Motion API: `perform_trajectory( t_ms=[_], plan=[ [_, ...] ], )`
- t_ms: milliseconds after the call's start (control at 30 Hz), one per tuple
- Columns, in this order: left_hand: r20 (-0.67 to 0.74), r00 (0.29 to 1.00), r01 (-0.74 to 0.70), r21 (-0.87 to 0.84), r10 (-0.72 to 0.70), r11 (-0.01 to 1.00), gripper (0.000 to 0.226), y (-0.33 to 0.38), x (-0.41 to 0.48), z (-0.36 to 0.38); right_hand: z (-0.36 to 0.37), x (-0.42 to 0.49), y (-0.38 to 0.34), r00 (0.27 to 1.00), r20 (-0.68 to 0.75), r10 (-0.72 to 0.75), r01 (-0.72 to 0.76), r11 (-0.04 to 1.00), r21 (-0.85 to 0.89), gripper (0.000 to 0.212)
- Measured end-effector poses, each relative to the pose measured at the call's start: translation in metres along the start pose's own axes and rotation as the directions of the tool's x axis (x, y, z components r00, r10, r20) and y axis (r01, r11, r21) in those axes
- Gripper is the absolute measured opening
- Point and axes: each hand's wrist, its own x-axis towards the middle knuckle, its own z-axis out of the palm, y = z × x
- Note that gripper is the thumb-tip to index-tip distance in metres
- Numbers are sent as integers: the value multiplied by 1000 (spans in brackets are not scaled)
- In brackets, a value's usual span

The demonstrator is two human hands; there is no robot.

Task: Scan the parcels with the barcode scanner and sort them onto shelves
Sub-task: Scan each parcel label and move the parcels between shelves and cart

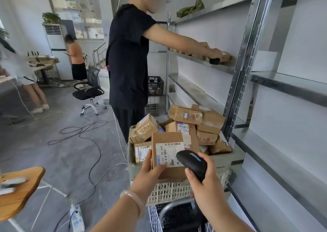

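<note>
My left hand (149, 177) grips a brown cardboard parcel (168, 143) by its lower left corner, label side up, over a lined basket (228, 159). My right hand (205, 180) holds a black barcode scanner (192, 162) whose head sits just above the parcel's white barcode label (168, 154). The basket is heaped with several more taped brown parcels (185, 115). Metal shelves (203, 62) run along the right wall, with a row of small parcels (224, 56) on the middle level.
A person in black (127, 58) stands just beyond the basket, reaching onto the shelf with a scanner. Cables (83, 132) trail across the concrete floor at left. An office chair (90, 90), a wooden stool (19, 191) and a power strip (76, 217) stand nearby.
</note>
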Motion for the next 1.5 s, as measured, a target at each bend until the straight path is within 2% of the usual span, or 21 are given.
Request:
perform_trajectory(
  t_ms=[100, 333, 500, 867, 1000, 1167, 1300, 1500],
  plan=[
    [53, 999, 7, 41, -9, 999, 91, -2, 19, -18, 20, 12, -1, 1000, -16, 16, -16, 1000, -19, 52],
    [18, 1000, 16, -13, -16, 1000, 78, -8, 63, -31, 50, 53, 10, 999, -13, 45, -46, 998, -33, 52],
    [-40, 999, -21, 43, 23, 999, 88, -6, 105, -28, 57, 95, 19, 999, 23, 49, -49, 999, -14, 49],
    [-273, 953, -112, 96, 134, 989, 66, 34, 200, -9, 63, 204, 25, 999, 33, 4, -5, 1000, 22, 51],
    [-322, 933, -114, 156, 160, 981, 78, 35, 232, -13, 69, 228, 21, 999, 32, 11, -10, 1000, -3, 53],
    [-307, 937, -117, 170, 165, 979, 65, 54, 252, -14, 77, 248, 17, 998, 18, 54, -53, 997, -56, 52],
    [-248, 957, -110, 167, 150, 980, 72, 51, 269, -16, 83, 255, 14, 994, 7, 112, -112, 991, -77, 53],
    [-167, 961, -156, 330, 220, 931, 81, 47, 279, -22, 87, 257, 5, 992, -20, 121, -122, 987, -103, 51]
  ],
)
